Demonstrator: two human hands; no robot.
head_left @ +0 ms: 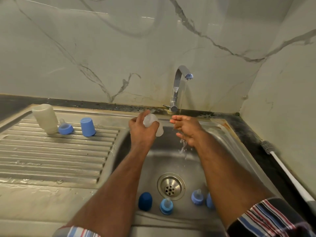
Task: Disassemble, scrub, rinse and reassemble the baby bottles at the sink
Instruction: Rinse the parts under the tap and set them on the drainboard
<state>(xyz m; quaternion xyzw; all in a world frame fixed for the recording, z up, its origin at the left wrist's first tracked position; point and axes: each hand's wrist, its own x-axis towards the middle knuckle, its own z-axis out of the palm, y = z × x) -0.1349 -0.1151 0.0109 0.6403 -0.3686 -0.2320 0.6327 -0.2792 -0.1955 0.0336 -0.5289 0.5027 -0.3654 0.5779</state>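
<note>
The left hand's fingers [154, 125] curl round a clear bottle [152, 124], gripping it just left of centre frame, above the basin's back edge; the bottle lies tilted, its open end toward lower right. The left hand [141, 129] shows its back to the camera. Just to its right, apart from the bottle, the right hand [187, 130] holds nothing: its fingers [177, 119] are straight and close together, pointing left under the thin stream from the tap [177, 88], and water drips off below the palm.

In the sink [153, 161] near the bottom of the frame, around the drain [171, 186], lie a dark blue cap [145, 201], a teat ring [166, 206] beside it, and another ring [197, 197] by the right forearm, with a further blue piece half hidden behind that arm.

On the ribbed drainboard [51, 151] at left stand an upturned bottle [45, 118], a third ring [65, 128] and a light blue cap [87, 126], in a row. A brush [289, 175] lies along the right counter.
</note>
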